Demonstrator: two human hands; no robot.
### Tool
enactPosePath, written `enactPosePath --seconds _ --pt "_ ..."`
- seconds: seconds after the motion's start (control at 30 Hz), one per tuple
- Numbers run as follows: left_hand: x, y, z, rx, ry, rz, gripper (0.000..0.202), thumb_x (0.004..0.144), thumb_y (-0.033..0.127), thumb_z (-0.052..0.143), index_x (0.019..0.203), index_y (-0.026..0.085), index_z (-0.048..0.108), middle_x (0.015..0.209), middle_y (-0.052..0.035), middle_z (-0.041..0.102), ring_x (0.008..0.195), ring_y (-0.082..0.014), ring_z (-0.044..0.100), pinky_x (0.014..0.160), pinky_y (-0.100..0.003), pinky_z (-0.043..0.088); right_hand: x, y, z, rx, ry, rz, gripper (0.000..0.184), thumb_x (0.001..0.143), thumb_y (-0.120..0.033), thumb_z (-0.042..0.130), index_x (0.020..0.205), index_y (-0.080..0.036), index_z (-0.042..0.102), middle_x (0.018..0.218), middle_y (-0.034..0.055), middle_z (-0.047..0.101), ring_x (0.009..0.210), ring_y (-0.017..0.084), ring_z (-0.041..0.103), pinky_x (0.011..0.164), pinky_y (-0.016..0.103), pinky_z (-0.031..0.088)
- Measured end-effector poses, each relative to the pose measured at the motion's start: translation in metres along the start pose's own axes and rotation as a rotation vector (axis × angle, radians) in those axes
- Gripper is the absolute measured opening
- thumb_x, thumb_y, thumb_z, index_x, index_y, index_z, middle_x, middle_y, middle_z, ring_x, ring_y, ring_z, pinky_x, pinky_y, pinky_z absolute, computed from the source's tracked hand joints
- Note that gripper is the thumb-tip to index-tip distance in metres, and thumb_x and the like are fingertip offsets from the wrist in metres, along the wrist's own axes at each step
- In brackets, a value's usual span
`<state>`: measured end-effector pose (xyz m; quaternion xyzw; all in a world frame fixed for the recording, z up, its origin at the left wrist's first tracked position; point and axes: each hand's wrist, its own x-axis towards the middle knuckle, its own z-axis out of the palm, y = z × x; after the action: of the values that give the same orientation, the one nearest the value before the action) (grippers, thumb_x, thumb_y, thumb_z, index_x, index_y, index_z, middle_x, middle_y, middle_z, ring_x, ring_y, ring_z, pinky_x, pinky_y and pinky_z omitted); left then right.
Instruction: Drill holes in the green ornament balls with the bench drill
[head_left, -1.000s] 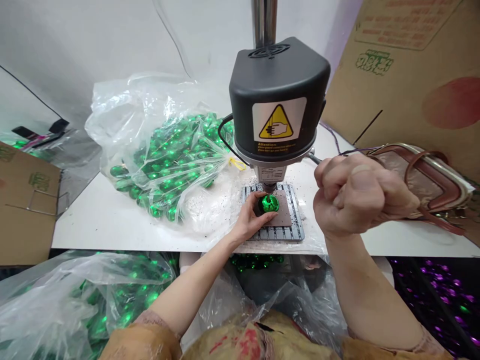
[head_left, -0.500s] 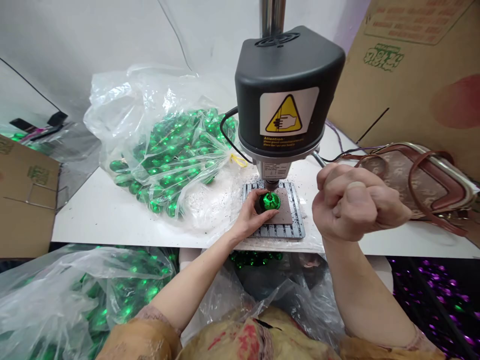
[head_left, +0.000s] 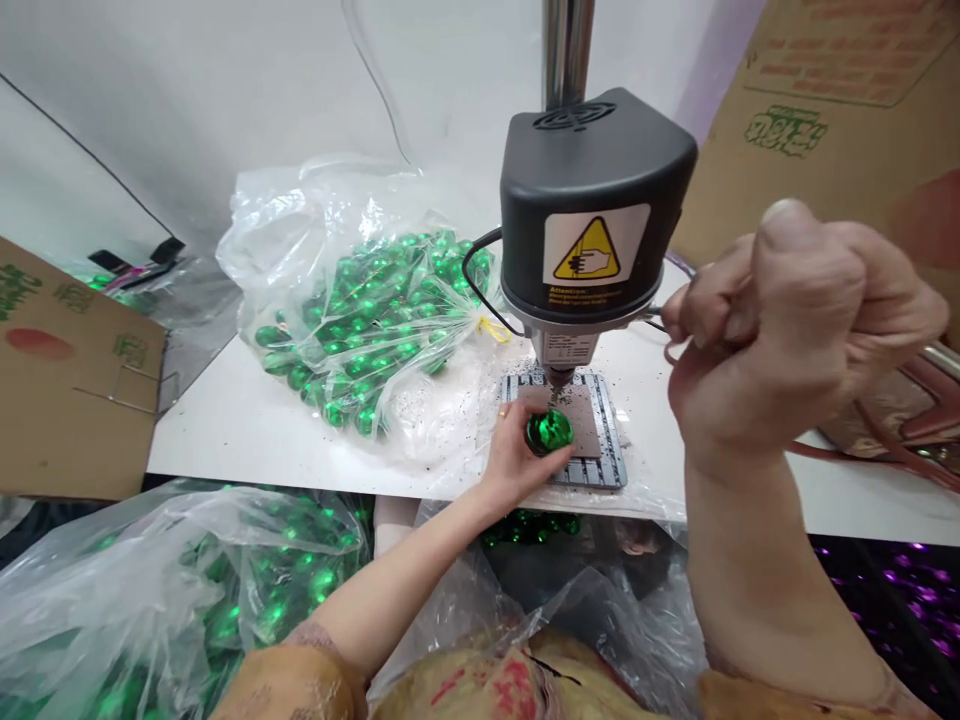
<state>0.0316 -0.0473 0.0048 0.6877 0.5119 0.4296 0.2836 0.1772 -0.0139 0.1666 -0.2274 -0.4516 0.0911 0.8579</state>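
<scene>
We read the step as drilling: glossy green round ball [head_left: 553, 431] just below frame centre, under the dark metal chuck [head_left: 561, 377] of a black-housed drill press [head_left: 596, 165]. Left hand [head_left: 516, 455]: fingers grasping the ball from frame left, thumb on the near side. Right hand [head_left: 802, 320], right of frame: fingers clenched in a fist, apparently round the thin metal lever [head_left: 653, 313]; grip end hidden. Bit contact: can't tell. Next move, we judge, calls for holding the ball steady and centred while the right controls the lever. Ball is over the grey slotted metal base [head_left: 613, 472], on the white surface [head_left: 210, 440]. No long axis, it's round; bright face points up, any hole unclear.
</scene>
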Motion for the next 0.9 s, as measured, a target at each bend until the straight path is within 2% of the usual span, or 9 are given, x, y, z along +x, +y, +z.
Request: enactPosePath --seconds 0.1,0.2,0.27,0.33,0.4,0.47,0.53,0.67,0.9 --pt "-0.028 0.014 -0.018 0.164 -0.232 0.093 0.043 0.069 0.042 0.081 0.097 0.021 0.057 0.095 -0.0062 0.062 0.089 -0.0246 0.058 0.077 -0.036 0.046 0.002 0.0 0.0 0.016 0.001 0.018 0.04 0.082 -0.02 0.06 0.047 -0.022 0.041 0.041 -0.0044 0.036 0.036 0.007 0.033 0.039 0.033 0.025" --pt "-0.048 0.016 -0.038 0.238 -0.49 0.163 0.052 0.064 0.054 0.083 0.096 0.021 0.06 0.091 -0.0064 0.064 0.086 -0.026 0.059 0.074 -0.036 0.045 0.0 0.002 -0.003 0.013 -0.015 0.041 0.039 0.082 -0.024 0.062 0.048 -0.024 0.043 0.042 -0.0037 0.038 0.037 0.007 0.034 0.039 0.035 0.025" --pt "-0.048 0.009 -0.051 0.204 -0.518 0.147 0.056 0.063 0.06 0.081 0.098 0.021 0.061 0.092 -0.0063 0.066 0.087 -0.0258 0.061 0.074 -0.034 0.046 -0.001 0.002 -0.005 0.009 -0.018 0.053 0.039 0.081 -0.028 0.064 0.048 -0.024 0.045 0.043 -0.0037 0.038 0.038 0.007 0.035 0.039 0.036 0.027" --pt "-0.033 -0.003 -0.065 0.181 -0.392 0.095 0.043 0.077 0.058 0.071 0.099 0.022 0.063 0.092 -0.006 0.067 0.086 -0.0233 0.062 0.075 -0.032 0.046 -0.002 0.002 -0.005 0.018 -0.009 0.049 0.039 0.081 -0.029 0.065 0.047 -0.025 0.045 0.043 -0.0041 0.039 0.038 0.007 0.035 0.039 0.037 0.027" --pt "-0.006 -0.019 -0.077 0.27 -0.153 0.014 0.026 0.094 0.045 0.055 0.096 0.021 0.064 0.09 -0.0069 0.067 0.083 -0.0215 0.063 0.077 -0.032 0.046 -0.002 0.001 -0.005 0.023 -0.005 0.047 0.04 0.08 -0.03 0.066 0.046 -0.025 0.044 0.043 -0.0043 0.041 0.038 0.006 0.035 0.039 0.037 0.027" --pt "0.028 -0.036 -0.086 0.443 0.078 -0.092 0.02 0.097 0.031 0.049 0.101 0.019 0.064 0.095 -0.0104 0.067 0.086 -0.024 0.064 0.079 -0.034 0.046 -0.001 0.001 -0.005 0.007 -0.01 0.057 0.041 0.08 -0.032 0.065 0.046 -0.024 0.043 0.043 -0.0041 0.04 0.039 0.007 0.036 0.039 0.037 0.026" --pt "0.059 -0.053 -0.092 0.618 0.206 -0.239 0.024 0.095 0.023 0.049 0.115 0.017 0.063 0.109 -0.0158 0.064 0.094 -0.0286 0.065 0.084 -0.038 0.047 -0.001 0.001 -0.005 -0.016 -0.016 0.058 0.041 0.081 -0.034 0.064 0.047 -0.024 0.042 0.042 -0.0045 0.037 0.039 0.007 0.037 0.039 0.036 0.026" --pt "0.098 -0.081 -0.096 0.827 0.173 -0.441 0.039 0.096 0.026 0.046 0.134 0.02 0.054 0.13 -0.0214 0.053 0.102 -0.0349 0.065 0.086 -0.046 0.049 -0.001 0.002 -0.005 -0.035 -0.015 0.04 0.04 0.082 -0.031 0.062 0.048 -0.024 0.041 0.042 -0.0052 0.035 0.037 0.008 0.036 0.038 0.035 0.024" --pt "0.117 -0.104 -0.102 0.528 0.304 -0.311 0.023 0.085 0.028 0.062 0.106 0.019 0.068 0.117 -0.0155 0.059 0.118 -0.034 0.056 0.103 -0.045 0.043 -0.001 0.004 -0.004 0.01 -0.013 -0.009 0.041 0.083 -0.026 0.061 0.049 -0.022 0.039 0.041 -0.0061 0.032 0.036 0.007 0.035 0.038 0.033 0.026"
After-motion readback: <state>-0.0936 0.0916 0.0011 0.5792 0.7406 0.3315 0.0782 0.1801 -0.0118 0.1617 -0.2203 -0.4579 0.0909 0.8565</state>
